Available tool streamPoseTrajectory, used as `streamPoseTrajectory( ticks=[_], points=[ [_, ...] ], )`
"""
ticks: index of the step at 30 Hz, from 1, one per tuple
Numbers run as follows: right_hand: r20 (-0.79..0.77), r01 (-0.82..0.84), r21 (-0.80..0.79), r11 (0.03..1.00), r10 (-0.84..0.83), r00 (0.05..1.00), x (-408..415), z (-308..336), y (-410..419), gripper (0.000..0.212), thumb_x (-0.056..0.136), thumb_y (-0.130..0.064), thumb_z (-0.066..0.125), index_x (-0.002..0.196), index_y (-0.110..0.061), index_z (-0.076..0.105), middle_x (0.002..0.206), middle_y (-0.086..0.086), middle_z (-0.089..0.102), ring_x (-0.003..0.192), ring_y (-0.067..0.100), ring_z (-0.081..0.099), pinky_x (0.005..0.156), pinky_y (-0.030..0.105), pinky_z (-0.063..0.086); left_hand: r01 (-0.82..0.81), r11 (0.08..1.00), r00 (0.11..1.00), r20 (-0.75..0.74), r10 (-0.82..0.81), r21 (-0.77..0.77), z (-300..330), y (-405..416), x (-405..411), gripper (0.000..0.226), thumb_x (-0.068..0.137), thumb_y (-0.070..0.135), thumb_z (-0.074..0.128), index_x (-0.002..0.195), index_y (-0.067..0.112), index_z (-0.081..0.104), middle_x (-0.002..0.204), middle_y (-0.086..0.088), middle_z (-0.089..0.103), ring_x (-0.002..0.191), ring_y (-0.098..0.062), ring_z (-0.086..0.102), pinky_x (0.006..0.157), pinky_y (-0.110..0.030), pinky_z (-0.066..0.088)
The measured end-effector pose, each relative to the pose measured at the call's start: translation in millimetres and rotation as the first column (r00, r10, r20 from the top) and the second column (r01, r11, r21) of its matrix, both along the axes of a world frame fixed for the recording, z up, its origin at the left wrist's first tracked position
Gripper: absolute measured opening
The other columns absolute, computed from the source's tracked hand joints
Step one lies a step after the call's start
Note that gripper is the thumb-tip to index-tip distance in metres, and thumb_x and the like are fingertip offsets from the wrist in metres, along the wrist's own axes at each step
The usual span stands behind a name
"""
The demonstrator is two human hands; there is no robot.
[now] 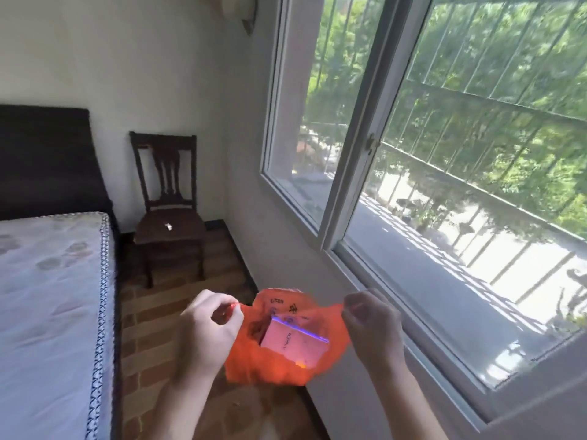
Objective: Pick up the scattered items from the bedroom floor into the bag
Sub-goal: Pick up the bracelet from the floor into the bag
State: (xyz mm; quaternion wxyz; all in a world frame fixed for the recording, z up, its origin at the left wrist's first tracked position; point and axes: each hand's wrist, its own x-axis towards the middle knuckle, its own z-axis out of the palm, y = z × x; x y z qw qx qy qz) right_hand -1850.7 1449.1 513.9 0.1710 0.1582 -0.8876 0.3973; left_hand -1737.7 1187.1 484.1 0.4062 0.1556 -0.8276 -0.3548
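Observation:
An orange plastic bag [270, 365] hangs open between my two hands in the lower middle of the head view. My left hand [206, 328] pinches its left handle, and my right hand [370, 328] pinches its right handle. Inside the bag lies a flat white box [293, 342] with dark print and a blue edge; a small bright orange spot shows below it. The floor strip visible beside the bed shows no loose items.
A bed with a pale patterned mattress [47, 296] and dark headboard fills the left. A dark wooden chair [168, 214] stands against the far wall on the brown wooden floor [178, 293]. A large barred window [444, 154] and its sill run along the right.

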Motion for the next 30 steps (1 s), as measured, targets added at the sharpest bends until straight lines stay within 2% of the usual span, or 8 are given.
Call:
streamPoseTrajectory(
  ticks=[3, 6, 8, 12, 16, 21, 30],
  points=[
    [0.005, -0.096, 0.044, 0.994, 0.096, 0.995, -27.4, -8.6, -43.2, 0.024, 0.07, -0.002, 0.077, 0.077, -0.026, 0.074, 0.076, -0.012, 0.066, 0.071, 0.004, 0.064, 0.066, 0.019, 0.049, -0.122, 0.992, 0.992, 0.042, 0.121, 0.038, -11.5, -26.6, 1.3, 0.027, 0.072, -0.005, 0.084, 0.073, 0.02, 0.073, 0.078, 0.012, 0.066, 0.078, 0.0, 0.063, 0.071, -0.005, 0.041],
    [-0.013, -0.194, 0.038, 0.98, 0.195, 0.981, -48.0, -18.1, -76.5, 0.026, 0.069, 0.001, 0.078, 0.074, -0.024, 0.073, 0.073, -0.01, 0.061, 0.067, 0.005, 0.062, 0.063, 0.027, 0.051, -0.199, 0.978, 0.977, 0.094, 0.192, 0.063, -16.0, -47.2, 4.1, 0.029, 0.072, -0.002, 0.085, 0.073, 0.024, 0.074, 0.078, 0.015, 0.066, 0.074, -0.002, 0.064, 0.068, -0.014, 0.047],
    [-0.011, -0.27, 0.032, 0.962, 0.27, 0.963, -64.0, -28.4, -97.4, 0.025, 0.071, 0.001, 0.077, 0.074, -0.024, 0.073, 0.073, -0.011, 0.06, 0.066, 0.005, 0.062, 0.062, 0.029, 0.052, -0.279, 0.957, 0.953, 0.143, 0.267, 0.074, -18.0, -59.2, 5.0, 0.027, 0.072, 0.001, 0.085, 0.073, 0.026, 0.074, 0.078, 0.016, 0.066, 0.073, -0.002, 0.064, 0.068, -0.018, 0.049],
    [0.037, -0.409, 0.024, 0.912, 0.408, 0.912, -91.0, -51.0, -136.7, 0.023, 0.075, -0.001, 0.076, 0.077, -0.025, 0.075, 0.074, -0.014, 0.06, 0.067, 0.002, 0.062, 0.062, 0.012, 0.045, -0.412, 0.909, 0.889, 0.247, 0.385, 0.066, -25.1, -73.1, 7.4, 0.027, 0.072, 0.006, 0.086, 0.073, 0.029, 0.072, 0.078, 0.018, 0.066, 0.073, -0.006, 0.065, 0.065, -0.031, 0.054],
    [0.086, -0.499, -0.017, 0.866, 0.499, 0.862, -109.5, -70.1, -165.5, 0.024, 0.074, 0.0, 0.076, 0.079, -0.024, 0.075, 0.076, -0.017, 0.062, 0.067, 0.003, 0.062, 0.062, 0.014, 0.047, -0.5, 0.865, 0.833, 0.296, 0.468, 0.042, -36.1, -79.6, 9.5, 0.03, 0.072, 0.005, 0.086, 0.075, 0.031, 0.071, 0.08, 0.016, 0.067, 0.074, -0.01, 0.067, 0.067, -0.036, 0.058],
    [0.092, -0.584, -0.035, 0.811, 0.585, 0.806, -120.2, -69.5, -196.7, 0.019, 0.074, -0.006, 0.073, 0.078, -0.025, 0.074, 0.077, -0.012, 0.064, 0.068, 0.007, 0.063, 0.063, 0.027, 0.053, -0.565, 0.824, 0.785, 0.29, 0.547, -0.026, -27.8, -76.0, 19.9, 0.028, 0.073, 0.002, 0.085, 0.076, 0.027, 0.074, 0.08, 0.016, 0.066, 0.073, -0.008, 0.065, 0.067, -0.034, 0.056],
    [0.054, -0.663, -0.062, 0.746, 0.665, 0.745, -105.1, -39.4, -244.6, 0.019, 0.077, -0.005, 0.075, 0.081, -0.024, 0.074, 0.08, -0.012, 0.065, 0.071, 0.007, 0.064, 0.064, 0.029, 0.054, -0.634, 0.772, 0.752, 0.203, 0.627, -0.041, 1.6, -103.6, 48.3, 0.024, 0.075, 0.002, 0.083, 0.077, 0.024, 0.074, 0.079, 0.013, 0.066, 0.074, -0.012, 0.067, 0.067, -0.036, 0.056]
  ],
)
